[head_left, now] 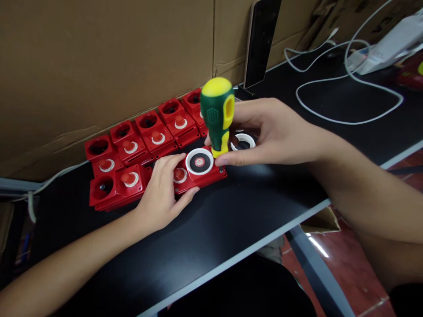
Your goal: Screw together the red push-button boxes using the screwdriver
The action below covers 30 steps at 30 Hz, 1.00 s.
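My left hand [161, 191] is wrapped over a red alarm-like unit [211, 177], thumb along its near edge and fingers across its top. This unit has a black round disc [199, 162] inside a white ring, and a white collar beside my fingers. In my right hand [267, 132] a screwdriver [216, 112] with a green and yellow handle is held upright, pinched near the handle's lower end. Its shaft is mostly hidden by my fingers; a dark bit shows at the unit's right corner. Behind my right hand lies another white ring [243, 141], partly covered.
Several similar red units [145, 132] stand in a row against the cardboard [109, 57]. Another red unit [115, 187] sits to the left of my left hand. A phone [262, 42] leans upright at the back. A white cable [346, 79] loops across the black table [211, 246].
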Available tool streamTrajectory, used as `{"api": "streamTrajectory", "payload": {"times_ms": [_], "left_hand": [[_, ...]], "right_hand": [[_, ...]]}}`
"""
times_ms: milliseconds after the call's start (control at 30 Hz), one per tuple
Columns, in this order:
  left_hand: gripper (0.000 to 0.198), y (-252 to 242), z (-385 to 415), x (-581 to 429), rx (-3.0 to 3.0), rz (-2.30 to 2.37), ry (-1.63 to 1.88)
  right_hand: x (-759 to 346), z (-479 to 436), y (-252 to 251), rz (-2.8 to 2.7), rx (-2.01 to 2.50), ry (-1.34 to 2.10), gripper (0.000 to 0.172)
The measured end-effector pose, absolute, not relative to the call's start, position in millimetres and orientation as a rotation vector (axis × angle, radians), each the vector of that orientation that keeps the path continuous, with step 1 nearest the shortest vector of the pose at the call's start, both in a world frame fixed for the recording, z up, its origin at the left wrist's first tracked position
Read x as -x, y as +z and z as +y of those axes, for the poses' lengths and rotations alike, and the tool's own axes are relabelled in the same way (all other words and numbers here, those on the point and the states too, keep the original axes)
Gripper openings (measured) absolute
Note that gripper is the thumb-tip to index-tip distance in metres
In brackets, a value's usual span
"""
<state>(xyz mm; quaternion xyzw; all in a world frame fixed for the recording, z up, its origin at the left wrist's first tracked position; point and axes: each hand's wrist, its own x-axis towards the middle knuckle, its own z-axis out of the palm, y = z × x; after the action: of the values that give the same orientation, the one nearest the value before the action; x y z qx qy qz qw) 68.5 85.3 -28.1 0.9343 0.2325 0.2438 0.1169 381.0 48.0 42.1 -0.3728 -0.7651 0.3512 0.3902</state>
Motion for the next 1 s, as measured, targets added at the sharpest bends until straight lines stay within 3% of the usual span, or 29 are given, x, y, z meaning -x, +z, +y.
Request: {"api": "streamTrajectory", "payload": {"times_ms": [267, 567, 700, 833, 1000], "left_hand": [[0.068, -29.0, 85.2, -68.3, -2.735, 0.684, 0.721], [0.069, -29.2, 84.9, -68.8, -2.711, 0.672, 0.749], [0.069, -29.7, 84.7, -68.8, -2.704, 0.673, 0.758], [0.071, -29.6, 84.9, -68.7, -2.721, 0.668, 0.756], [0.069, -29.2, 85.1, -68.7, -2.731, 0.672, 0.751]], "right_hand": [[-378.0, 43.3, 44.2, -1.858, 0.885, 1.006, 0.022], [-375.5, 38.9, 48.7, -1.745, 0.904, 1.366, 0.032], [-376.3, 42.8, 46.7, -1.8, 0.823, 1.299, 0.026], [-379.5, 47.9, 45.0, -1.868, 0.825, 1.148, 0.036], [-379.1, 47.7, 46.4, -1.852, 0.855, 1.107, 0.031]]}}
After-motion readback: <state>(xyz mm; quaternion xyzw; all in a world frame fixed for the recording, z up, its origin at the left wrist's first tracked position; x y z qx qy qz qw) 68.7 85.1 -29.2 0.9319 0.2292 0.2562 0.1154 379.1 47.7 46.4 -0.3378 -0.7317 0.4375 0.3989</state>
